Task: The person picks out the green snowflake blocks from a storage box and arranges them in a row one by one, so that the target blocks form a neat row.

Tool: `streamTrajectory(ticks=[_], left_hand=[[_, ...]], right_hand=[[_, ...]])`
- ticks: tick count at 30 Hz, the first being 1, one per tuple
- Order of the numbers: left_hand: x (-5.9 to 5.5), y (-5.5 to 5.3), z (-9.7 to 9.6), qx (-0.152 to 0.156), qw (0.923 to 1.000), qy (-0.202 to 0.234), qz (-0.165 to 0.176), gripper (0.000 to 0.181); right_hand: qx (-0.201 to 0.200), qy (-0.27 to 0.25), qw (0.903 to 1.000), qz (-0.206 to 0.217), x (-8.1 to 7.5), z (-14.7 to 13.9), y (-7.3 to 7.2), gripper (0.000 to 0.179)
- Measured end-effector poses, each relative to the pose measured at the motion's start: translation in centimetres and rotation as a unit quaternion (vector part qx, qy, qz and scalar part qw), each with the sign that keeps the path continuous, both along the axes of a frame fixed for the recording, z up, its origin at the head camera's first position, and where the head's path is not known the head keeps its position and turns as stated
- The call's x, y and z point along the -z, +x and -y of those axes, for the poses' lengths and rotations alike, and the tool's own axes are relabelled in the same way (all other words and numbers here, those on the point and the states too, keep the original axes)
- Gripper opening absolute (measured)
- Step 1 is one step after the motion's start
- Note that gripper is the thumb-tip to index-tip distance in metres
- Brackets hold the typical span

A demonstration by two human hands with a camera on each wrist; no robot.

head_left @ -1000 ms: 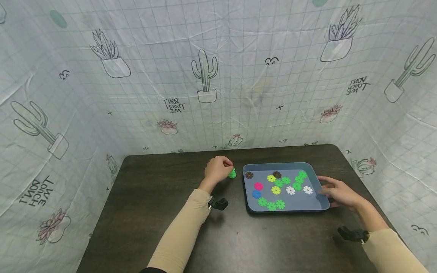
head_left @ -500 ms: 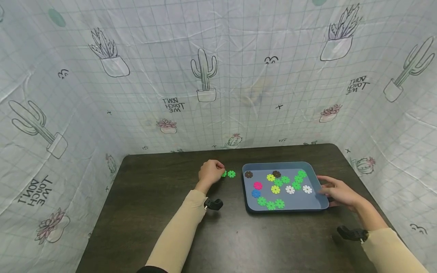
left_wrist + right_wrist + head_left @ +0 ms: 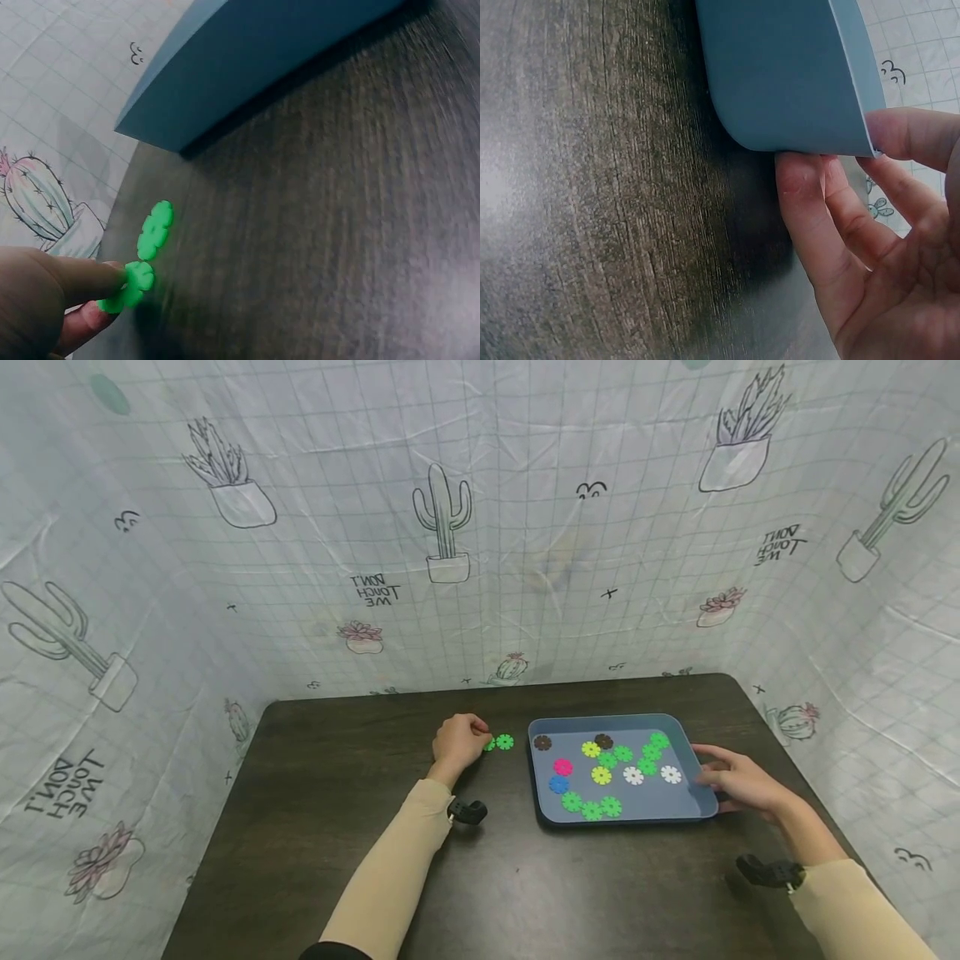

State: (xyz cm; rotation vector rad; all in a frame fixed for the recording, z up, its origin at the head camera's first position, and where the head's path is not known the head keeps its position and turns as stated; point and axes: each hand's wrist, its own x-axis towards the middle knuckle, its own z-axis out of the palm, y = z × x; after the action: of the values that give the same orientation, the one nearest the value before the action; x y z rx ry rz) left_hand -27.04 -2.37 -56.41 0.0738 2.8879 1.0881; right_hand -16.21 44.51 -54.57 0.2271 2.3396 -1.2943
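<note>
In the left wrist view, the thumb and a finger of my left hand (image 3: 459,745) pinch a green flower-shaped disc (image 3: 139,276), partly covered by the fingers. Just beyond it a second green disc (image 3: 505,742) lies on the dark table, touching or almost touching the first. My right hand (image 3: 744,782) grips the right side of a blue-grey tray (image 3: 667,803). Its thumb hooks over the tray's rim (image 3: 853,75) while the fingers press against the outer wall. Inside the tray lie several notched discs in green, yellow, white, brown, pink (image 3: 562,767) and blue (image 3: 558,785).
The dark wooden table (image 3: 337,827) extends to the left and front of the tray. A pale cloth (image 3: 480,527) printed with cacti hangs behind and along both sides. Each wrist carries a black camera strap (image 3: 468,812).
My left hand has moved slightly left, and the second green disc now shows fully beside the pinched one. My right hand keeps its grip on the tray. The head view has shifted slightly.
</note>
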Motion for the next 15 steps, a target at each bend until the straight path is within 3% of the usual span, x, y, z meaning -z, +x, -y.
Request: streamTrajectory(ticks=[10, 15], left_hand=[[0.87, -0.06, 0.35, 0.000, 0.9998, -0.005, -0.017, 0.012], [0.64, 0.18, 0.19, 0.013, 0.9995, 0.000, -0.027, 0.015]], right_hand=[[-0.004, -0.004, 1.0000, -0.005, -0.04, 0.14, 0.05, 0.077], [-0.004, -0.008, 0.9999, -0.008, 0.11, 0.05, 0.12, 0.077]])
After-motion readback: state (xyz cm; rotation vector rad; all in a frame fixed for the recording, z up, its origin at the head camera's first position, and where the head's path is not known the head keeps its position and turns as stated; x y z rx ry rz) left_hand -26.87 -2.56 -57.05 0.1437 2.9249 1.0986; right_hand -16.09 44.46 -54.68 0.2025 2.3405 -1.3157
